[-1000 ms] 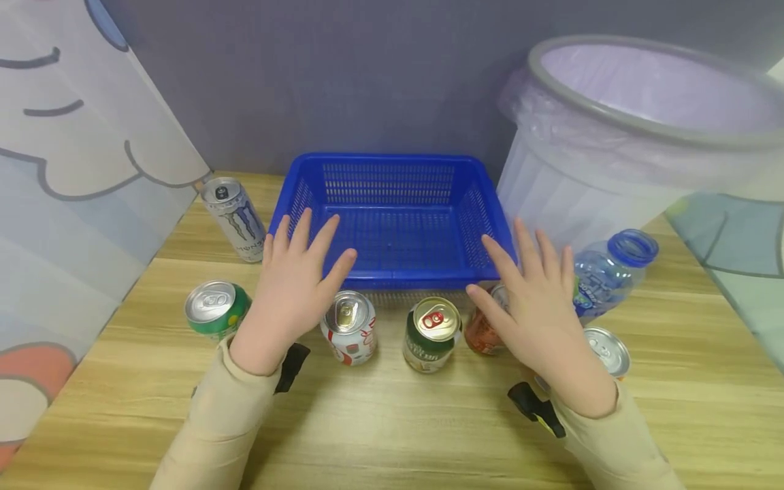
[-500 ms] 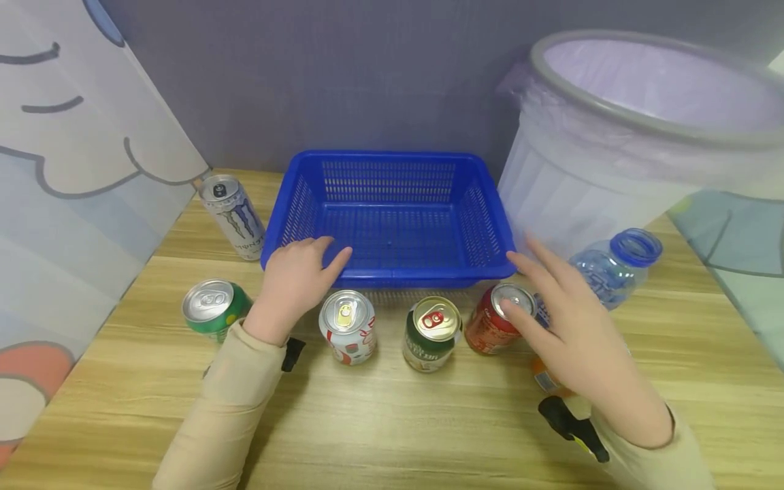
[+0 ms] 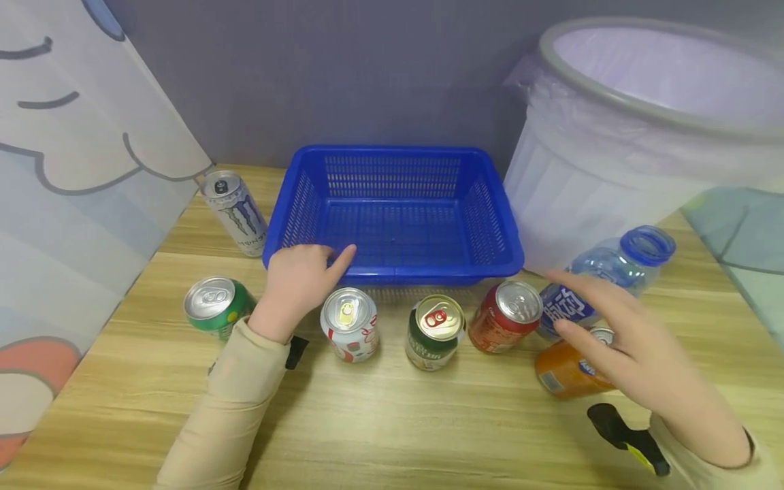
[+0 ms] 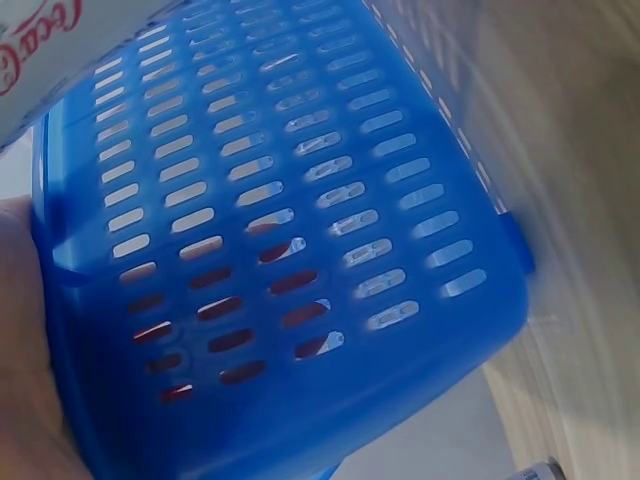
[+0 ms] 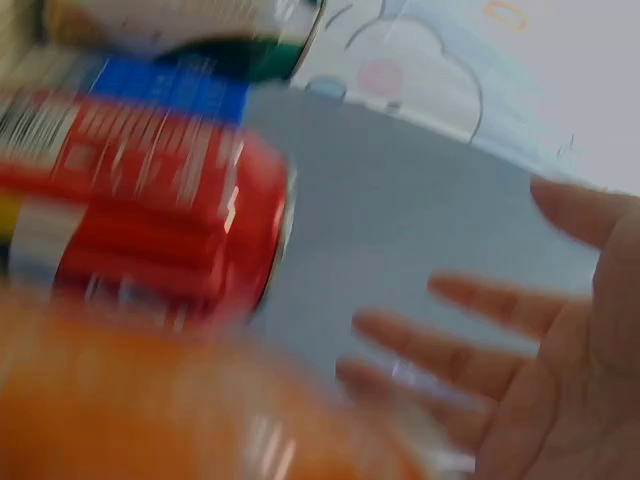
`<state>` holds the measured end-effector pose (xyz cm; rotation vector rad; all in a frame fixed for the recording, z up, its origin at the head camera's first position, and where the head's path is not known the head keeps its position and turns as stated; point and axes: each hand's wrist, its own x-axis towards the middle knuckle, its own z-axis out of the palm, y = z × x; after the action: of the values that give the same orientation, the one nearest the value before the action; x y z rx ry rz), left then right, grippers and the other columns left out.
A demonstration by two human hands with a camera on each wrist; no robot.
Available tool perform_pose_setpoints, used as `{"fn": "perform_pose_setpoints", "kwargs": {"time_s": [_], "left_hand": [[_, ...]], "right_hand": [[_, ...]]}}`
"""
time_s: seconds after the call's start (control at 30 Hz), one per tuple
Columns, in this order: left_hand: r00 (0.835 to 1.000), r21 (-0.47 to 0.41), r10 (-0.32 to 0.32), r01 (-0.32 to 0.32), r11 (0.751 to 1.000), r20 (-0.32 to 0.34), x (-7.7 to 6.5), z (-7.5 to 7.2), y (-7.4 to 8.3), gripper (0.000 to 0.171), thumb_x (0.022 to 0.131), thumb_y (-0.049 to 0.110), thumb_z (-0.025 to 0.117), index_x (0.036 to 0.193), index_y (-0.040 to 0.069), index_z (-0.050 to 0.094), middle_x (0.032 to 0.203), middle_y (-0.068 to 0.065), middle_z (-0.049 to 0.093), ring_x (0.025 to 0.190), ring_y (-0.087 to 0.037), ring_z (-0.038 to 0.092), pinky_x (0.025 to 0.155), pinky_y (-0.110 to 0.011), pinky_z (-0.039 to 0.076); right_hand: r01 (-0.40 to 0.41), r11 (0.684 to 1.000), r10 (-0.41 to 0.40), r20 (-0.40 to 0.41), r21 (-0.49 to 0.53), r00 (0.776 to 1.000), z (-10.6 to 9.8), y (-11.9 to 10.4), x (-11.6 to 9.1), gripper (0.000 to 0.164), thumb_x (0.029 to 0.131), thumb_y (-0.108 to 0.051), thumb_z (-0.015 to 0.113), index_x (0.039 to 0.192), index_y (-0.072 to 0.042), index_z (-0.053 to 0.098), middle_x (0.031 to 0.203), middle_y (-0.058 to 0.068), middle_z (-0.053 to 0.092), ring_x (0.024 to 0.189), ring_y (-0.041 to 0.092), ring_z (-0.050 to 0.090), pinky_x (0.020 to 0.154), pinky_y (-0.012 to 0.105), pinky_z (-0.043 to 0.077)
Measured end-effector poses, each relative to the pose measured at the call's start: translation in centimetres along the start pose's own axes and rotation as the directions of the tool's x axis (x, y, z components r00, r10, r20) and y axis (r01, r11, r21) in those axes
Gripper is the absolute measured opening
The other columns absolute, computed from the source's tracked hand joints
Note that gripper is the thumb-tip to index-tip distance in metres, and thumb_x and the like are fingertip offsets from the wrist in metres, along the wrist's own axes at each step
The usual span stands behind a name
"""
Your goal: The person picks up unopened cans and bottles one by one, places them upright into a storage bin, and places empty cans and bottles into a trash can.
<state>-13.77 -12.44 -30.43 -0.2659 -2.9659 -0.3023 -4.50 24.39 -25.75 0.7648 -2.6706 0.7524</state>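
My left hand (image 3: 299, 280) is at the front left corner of a blue plastic basket (image 3: 397, 275), fingers bent over the rim and thumb along the front edge. In the left wrist view, that palm lies against the rim of the basket (image 4: 400, 250). My right hand (image 3: 643, 350), fingers spread and holding nothing, hovers over an orange Fanta can (image 3: 566, 371), partly covering it. Beside that hand a clear bottle with a blue neck (image 3: 618, 262) leans, its label (image 3: 566, 309) showing. A red Coca-Cola can (image 3: 505, 316) stands left of the orange one.
A green-and-gold can (image 3: 433, 333) and a white Coca-Cola can (image 3: 350, 327) stand before the basket. On the left are a green can (image 3: 217, 306) and a white Monster can (image 3: 235, 214). A lined white bin (image 3: 569, 170) stands behind right, against a grey wall.
My left hand has lowered, its fingers bending over the basket's rim. The right hand has moved right and down, away from the basket, uncovering the red can and part of the orange one.
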Motion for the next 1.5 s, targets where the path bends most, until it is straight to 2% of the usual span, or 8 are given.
{"fn": "perform_pose_setpoints", "kwargs": {"time_s": [0.13, 0.23, 0.47, 0.77, 0.93, 1.13, 1.33, 1.5], "left_hand": [[1.000, -0.002, 0.006, -0.006, 1.000, -0.019, 0.1, 0.1, 0.2, 0.057, 0.095, 0.051, 0.040, 0.053, 0.015, 0.050, 0.049, -0.003, 0.046, 0.047, -0.024, 0.049, 0.039, -0.034, 0.033], [0.999, -0.001, 0.016, -0.016, 1.000, -0.039, 0.1, 0.2, 0.2, 0.058, 0.095, 0.051, 0.039, 0.051, 0.015, 0.047, 0.048, -0.003, 0.046, 0.046, -0.024, 0.049, 0.039, -0.034, 0.032], [0.999, 0.007, 0.001, -0.001, 1.000, -0.044, -0.1, 0.3, -0.1, 0.059, 0.095, 0.051, 0.039, 0.049, 0.015, 0.043, 0.046, -0.003, 0.043, 0.044, -0.023, 0.046, 0.038, -0.033, 0.030], [0.998, 0.003, 0.014, -0.013, 1.000, -0.059, -0.2, 0.3, -0.3, 0.058, 0.096, 0.050, 0.038, 0.048, 0.016, 0.037, 0.045, -0.001, 0.038, 0.043, -0.021, 0.042, 0.037, -0.032, 0.027], [0.998, 0.008, 0.023, -0.022, 1.000, -0.064, -0.1, 0.4, -0.2, 0.058, 0.096, 0.050, 0.038, 0.048, 0.016, 0.036, 0.044, -0.001, 0.038, 0.042, -0.022, 0.042, 0.037, -0.032, 0.027], [0.998, 0.009, 0.017, -0.017, 1.000, -0.056, 0.0, 0.3, -0.1, 0.059, 0.096, 0.050, 0.038, 0.049, 0.015, 0.041, 0.046, -0.003, 0.043, 0.044, -0.024, 0.045, 0.038, -0.033, 0.029], [0.999, 0.002, 0.015, -0.014, 1.000, -0.044, 0.0, 0.2, -0.1, 0.058, 0.096, 0.049, 0.039, 0.050, 0.014, 0.045, 0.048, -0.004, 0.046, 0.046, -0.025, 0.048, 0.039, -0.033, 0.030], [0.997, 0.006, 0.027, -0.026, 1.000, -0.068, 0.0, 0.3, -0.1, 0.057, 0.096, 0.048, 0.040, 0.052, 0.014, 0.049, 0.048, -0.005, 0.047, 0.046, -0.027, 0.049, 0.039, -0.033, 0.030]], "right_hand": [[0.095, 0.995, -0.095, 0.013, 0.025, 0.995, -0.7, 1.3, -0.4, 0.057, 0.080, 0.000, 0.070, 0.133, -0.011, 0.053, 0.136, -0.018, 0.048, 0.126, -0.009, 0.038, 0.101, 0.004, 0.026], [0.152, 0.987, -0.154, 0.029, 0.050, 0.988, -1.3, 2.3, -0.8, 0.053, 0.079, 0.003, 0.070, 0.129, -0.008, 0.056, 0.134, -0.015, 0.052, 0.126, -0.005, 0.043, 0.101, 0.006, 0.029], [0.016, 0.999, -0.021, 0.155, 0.031, 0.988, -3.4, 3.9, -2.0, 0.058, 0.080, 0.010, 0.064, 0.130, -0.019, 0.056, 0.130, -0.013, 0.057, 0.123, -0.008, 0.043, 0.093, 0.003, 0.029], [0.094, 0.995, -0.090, 0.191, -0.015, 0.977, -3.6, 4.8, -2.2, 0.057, 0.077, 0.006, 0.070, 0.127, -0.016, 0.058, 0.128, -0.021, 0.055, 0.122, -0.010, 0.043, 0.094, 0.002, 0.028], [0.094, 0.995, -0.086, 0.201, -0.030, 0.976, -3.8, 5.1, -2.7, 0.059, 0.075, 0.006, 0.072, 0.128, -0.017, 0.058, 0.129, -0.022, 0.054, 0.122, -0.011, 0.042, 0.094, 0.002, 0.028], [0.103, 0.994, -0.097, 0.190, -0.020, 0.977, -4.5, 6.7, -4.0, 0.066, 0.069, 0.011, 0.073, 0.129, -0.013, 0.056, 0.129, -0.016, 0.056, 0.124, -0.009, 0.041, 0.095, 0.003, 0.028], [-0.010, 0.997, 0.023, 0.185, -0.073, 0.983, -4.8, 8.1, -5.2, 0.070, 0.067, 0.006, 0.077, 0.129, -0.020, 0.056, 0.123, -0.020, 0.058, 0.116, -0.014, 0.045, 0.090, 0.001, 0.032], [-0.046, 0.986, 0.092, 0.288, -0.161, 0.953, -4.4, 8.7, -5.6, 0.073, 0.068, -0.013, 0.084, 0.132, -0.025, 0.052, 0.119, -0.020, 0.060, 0.104, -0.010, 0.054, 0.073, 0.011, 0.046]]}}
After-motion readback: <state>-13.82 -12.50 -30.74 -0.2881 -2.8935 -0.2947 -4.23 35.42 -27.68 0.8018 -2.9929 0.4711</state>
